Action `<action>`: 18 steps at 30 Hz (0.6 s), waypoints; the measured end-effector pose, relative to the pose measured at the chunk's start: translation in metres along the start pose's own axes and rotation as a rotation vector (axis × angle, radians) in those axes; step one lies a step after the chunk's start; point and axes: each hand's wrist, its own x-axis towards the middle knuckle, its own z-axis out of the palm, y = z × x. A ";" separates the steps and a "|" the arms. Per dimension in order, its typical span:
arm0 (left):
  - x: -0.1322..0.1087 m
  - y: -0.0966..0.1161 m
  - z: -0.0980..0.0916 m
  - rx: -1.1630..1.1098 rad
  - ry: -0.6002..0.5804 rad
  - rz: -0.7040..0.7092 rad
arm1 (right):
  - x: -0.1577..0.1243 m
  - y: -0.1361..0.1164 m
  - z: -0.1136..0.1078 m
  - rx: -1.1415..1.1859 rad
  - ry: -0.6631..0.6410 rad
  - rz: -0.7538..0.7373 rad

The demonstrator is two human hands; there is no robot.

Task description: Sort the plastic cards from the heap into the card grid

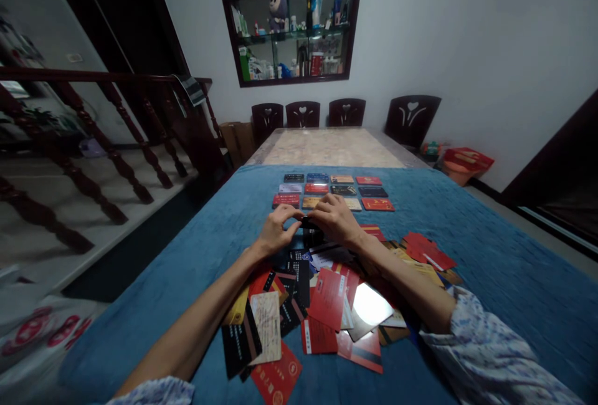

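Observation:
My left hand (pixel 276 230) and my right hand (pixel 337 220) meet over the middle of the table. Both pinch the edges of a dark card (pixel 305 220) between thumbs and fingers; whether it is one card or a thin stack I cannot tell. Just beneath my fingers shows another black card (pixel 312 238). Beyond the hands, cards lie in neat rows, among them a red card (pixel 378 204) and a dark blue card (pixel 372 192). My right hand partly covers the nearest row. Under my forearms spreads a loose, overlapping heap with a red card (pixel 328 298) and a beige card (pixel 266 324).
A blue cloth (pixel 196 255) covers the near table, with a marbled surface (pixel 334 146) behind it. Dark chairs (pixel 303 114) stand at the far end. A wooden railing (pixel 112 137) runs along the left, near a white plastic bag (pixel 42 336). A shelf niche (pixel 292 37) is set into the wall.

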 end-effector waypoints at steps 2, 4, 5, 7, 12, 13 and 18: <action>-0.001 -0.001 0.004 0.004 -0.019 -0.023 | 0.000 -0.002 0.000 0.009 -0.008 -0.011; -0.002 -0.002 0.007 0.003 -0.030 -0.042 | 0.000 -0.004 0.000 0.017 -0.016 -0.011; -0.003 -0.003 0.008 0.007 -0.036 -0.049 | 0.000 -0.004 0.000 0.020 -0.022 -0.009; -0.003 -0.003 0.010 0.024 -0.049 -0.061 | -0.001 -0.005 -0.001 0.029 -0.037 -0.005; -0.004 -0.009 0.010 0.060 -0.058 -0.078 | -0.004 -0.004 0.001 0.032 -0.063 0.004; -0.005 -0.011 0.009 0.063 -0.053 -0.080 | -0.004 -0.003 0.003 0.028 -0.066 0.013; -0.005 -0.020 0.003 0.079 -0.038 -0.104 | -0.008 0.003 0.009 0.004 -0.076 0.104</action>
